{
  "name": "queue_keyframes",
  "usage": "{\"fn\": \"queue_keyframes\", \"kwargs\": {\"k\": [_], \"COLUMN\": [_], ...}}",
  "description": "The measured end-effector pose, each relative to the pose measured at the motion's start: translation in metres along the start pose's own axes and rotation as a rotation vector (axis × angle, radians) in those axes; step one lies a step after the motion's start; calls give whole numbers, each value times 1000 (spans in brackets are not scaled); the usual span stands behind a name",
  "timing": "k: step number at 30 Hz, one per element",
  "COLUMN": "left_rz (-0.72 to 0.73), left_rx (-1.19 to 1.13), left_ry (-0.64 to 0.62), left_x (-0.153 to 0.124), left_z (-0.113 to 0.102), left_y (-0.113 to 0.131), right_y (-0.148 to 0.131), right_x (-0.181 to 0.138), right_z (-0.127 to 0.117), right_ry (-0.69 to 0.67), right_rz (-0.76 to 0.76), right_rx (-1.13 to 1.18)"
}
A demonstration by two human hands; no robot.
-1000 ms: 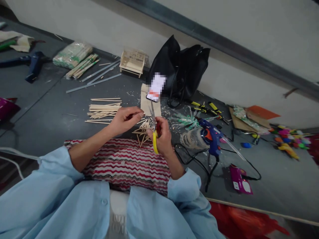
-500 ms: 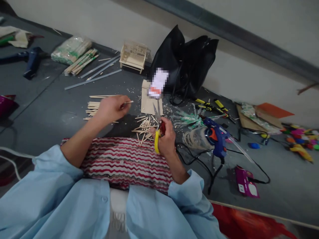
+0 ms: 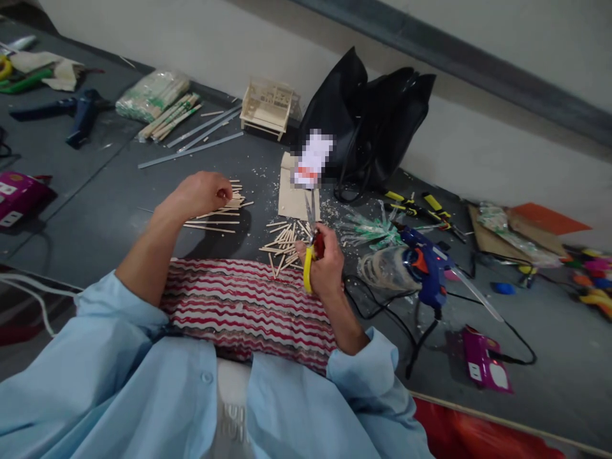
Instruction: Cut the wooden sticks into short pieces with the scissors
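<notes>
My right hand [image 3: 326, 260] is closed around a pair of scissors [image 3: 310, 255] with yellow-and-red handles, its blades pointing away from me and slightly apart. Just left of them lies a loose heap of short cut wooden sticks [image 3: 283, 245]. My left hand [image 3: 204, 193] is over a row of longer thin wooden sticks [image 3: 215, 222], its fingers curled into a pinch. Whatever is between those fingertips is hidden. A red-and-white striped cushion [image 3: 248, 306] lies below both forearms.
Behind the scissors are a brown paper piece [image 3: 291, 197], a blurred phone [image 3: 313, 159] and a black bag [image 3: 363, 121]. A small wooden model [image 3: 266, 111] stands near the wall. At right, a blue glue gun [image 3: 428, 268] with a cord rests by a plastic bottle [image 3: 389, 268].
My left hand has moved left and back over the long sticks; the short stick piece seen in it before no longer shows. My right hand still holds the scissors. The view has shifted slightly left.
</notes>
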State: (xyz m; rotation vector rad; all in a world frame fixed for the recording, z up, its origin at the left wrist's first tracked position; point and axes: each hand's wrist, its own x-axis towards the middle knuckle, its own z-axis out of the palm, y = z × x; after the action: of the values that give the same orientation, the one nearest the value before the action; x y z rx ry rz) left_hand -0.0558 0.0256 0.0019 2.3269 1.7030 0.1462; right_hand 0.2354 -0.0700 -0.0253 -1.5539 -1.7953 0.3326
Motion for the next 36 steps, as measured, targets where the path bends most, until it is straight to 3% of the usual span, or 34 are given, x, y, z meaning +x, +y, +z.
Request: {"fn": "queue_keyframes", "kwargs": {"k": [3, 6, 8, 13, 18, 20, 30, 36], "left_rz": [-154, -210, -192, -143, -117, -102, -99, -247], "left_rx": [36, 97, 104, 21, -48, -31, 237, 274], "left_ry": [-153, -172, -146, 72, -233, -299, -362, -226], "left_x": [-3, -1, 1, -2, -14, -19, -27, -14], "left_z": [-4, -4, -4, -5, -6, -9, -20, -5], "left_y": [2, 2, 1, -6, -21, -23, 16, 33], "right_y": [2, 5, 6, 5, 6, 7, 8, 10], "right_x": [1, 2, 2, 3, 3, 3, 4, 4], "right_z": [0, 2, 2, 2, 3, 4, 4, 5], "right_ry": [3, 22, 41, 43, 39, 38, 43, 49], "right_rz": [-2, -29, -50, -45, -15, -9, -34, -42], "right_rx": [-5, 10, 26, 48, 60, 61, 44, 52]}}
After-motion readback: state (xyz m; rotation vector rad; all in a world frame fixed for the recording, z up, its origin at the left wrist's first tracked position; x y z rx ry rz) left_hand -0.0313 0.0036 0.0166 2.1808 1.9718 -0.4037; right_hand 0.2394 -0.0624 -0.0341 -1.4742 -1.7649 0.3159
